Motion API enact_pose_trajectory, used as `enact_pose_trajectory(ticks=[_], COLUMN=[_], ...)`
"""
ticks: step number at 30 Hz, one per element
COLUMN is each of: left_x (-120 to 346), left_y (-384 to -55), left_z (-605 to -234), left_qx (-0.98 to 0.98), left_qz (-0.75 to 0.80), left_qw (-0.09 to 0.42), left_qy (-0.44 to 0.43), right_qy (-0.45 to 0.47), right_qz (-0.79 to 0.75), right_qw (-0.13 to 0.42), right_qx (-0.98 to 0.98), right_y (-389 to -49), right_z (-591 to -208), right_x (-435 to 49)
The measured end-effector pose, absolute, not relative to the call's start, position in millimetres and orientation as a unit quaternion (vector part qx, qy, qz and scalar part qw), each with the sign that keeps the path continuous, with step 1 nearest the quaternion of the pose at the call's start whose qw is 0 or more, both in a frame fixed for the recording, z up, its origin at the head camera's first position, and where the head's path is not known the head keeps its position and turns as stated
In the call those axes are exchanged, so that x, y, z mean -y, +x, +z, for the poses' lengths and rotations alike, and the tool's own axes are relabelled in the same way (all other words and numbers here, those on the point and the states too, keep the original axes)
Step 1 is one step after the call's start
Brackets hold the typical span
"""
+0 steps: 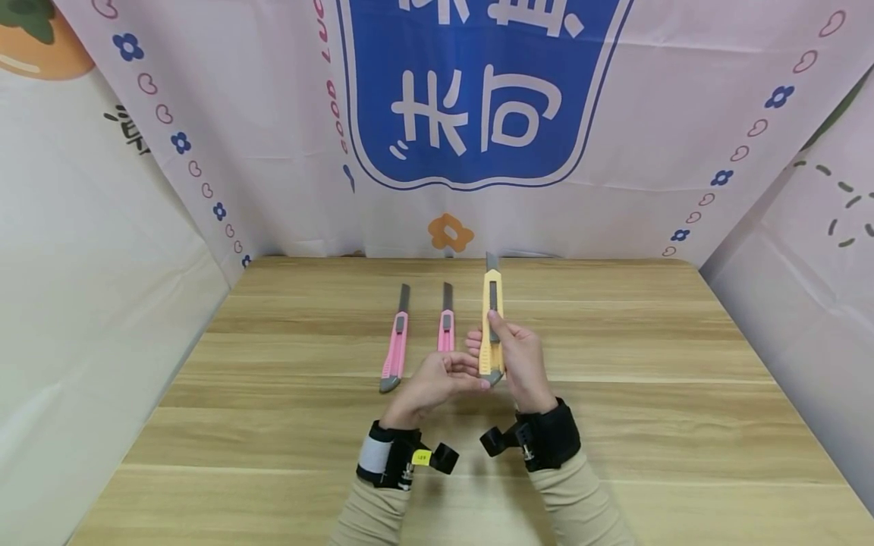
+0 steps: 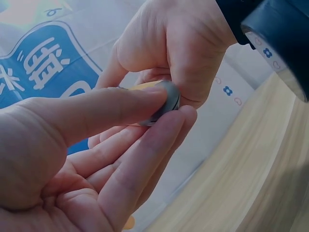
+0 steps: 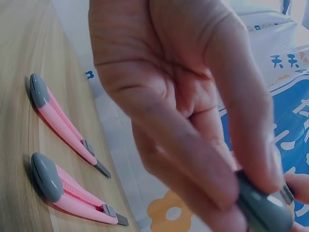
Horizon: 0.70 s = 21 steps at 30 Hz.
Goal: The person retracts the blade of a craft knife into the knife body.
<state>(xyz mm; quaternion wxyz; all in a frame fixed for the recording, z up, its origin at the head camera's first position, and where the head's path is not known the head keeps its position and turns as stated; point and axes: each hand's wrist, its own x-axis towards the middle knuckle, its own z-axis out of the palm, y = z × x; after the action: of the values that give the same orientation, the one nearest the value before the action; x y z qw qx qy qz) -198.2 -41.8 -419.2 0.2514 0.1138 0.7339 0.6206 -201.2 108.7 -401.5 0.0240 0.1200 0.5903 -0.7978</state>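
My right hand [image 1: 524,360] grips the handle of a yellow utility knife [image 1: 488,288], its thumb lying along the slider. The knife points away from me with its grey blade out at the far end. With thumb and fingers, my left hand [image 1: 440,383] pinches the grey end cap [image 2: 170,99] at the near end. Two pink utility knives lie to the left on the table: one pink knife [image 1: 396,347] farthest left, the other pink knife [image 1: 446,334] partly hidden behind my left hand. Both have their blades extended away from me.
The wood-grain table [image 1: 273,440] reaches back to a printed cloth [image 1: 287,205] with a blue sign-shaped patch. Pale cloths hang at both sides. Each wrist wears a black band [image 1: 553,436] with a small camera arm.
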Motion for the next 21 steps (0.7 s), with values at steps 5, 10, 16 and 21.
enact_pose_trajectory(ticks=[5, 10, 16, 21], left_x=[42.7, 42.4, 41.8, 42.4], left_y=[-197.6, -197.6, -198.1, -198.6], left_z=[-418.8, -419.3, -419.5, -419.4], left_qx=[-0.731, -0.732, -0.733, -0.736], left_qz=[0.622, 0.620, 0.619, 0.617], left_qw=[0.256, 0.258, 0.256, 0.251], left_qy=[0.112, 0.119, 0.121, 0.121], right_qy=[0.108, 0.086, 0.083, 0.086], right_qz=[-0.788, -0.783, -0.786, -0.776], right_qw=[0.009, -0.009, -0.008, 0.000], right_qx=[-0.607, -0.616, -0.613, -0.625], right_y=[-201.8, -201.1, -201.1, -200.6], right_z=[-405.2, -406.2, -406.3, -405.0], right_x=[-108.8, -109.7, -110.0, -110.2])
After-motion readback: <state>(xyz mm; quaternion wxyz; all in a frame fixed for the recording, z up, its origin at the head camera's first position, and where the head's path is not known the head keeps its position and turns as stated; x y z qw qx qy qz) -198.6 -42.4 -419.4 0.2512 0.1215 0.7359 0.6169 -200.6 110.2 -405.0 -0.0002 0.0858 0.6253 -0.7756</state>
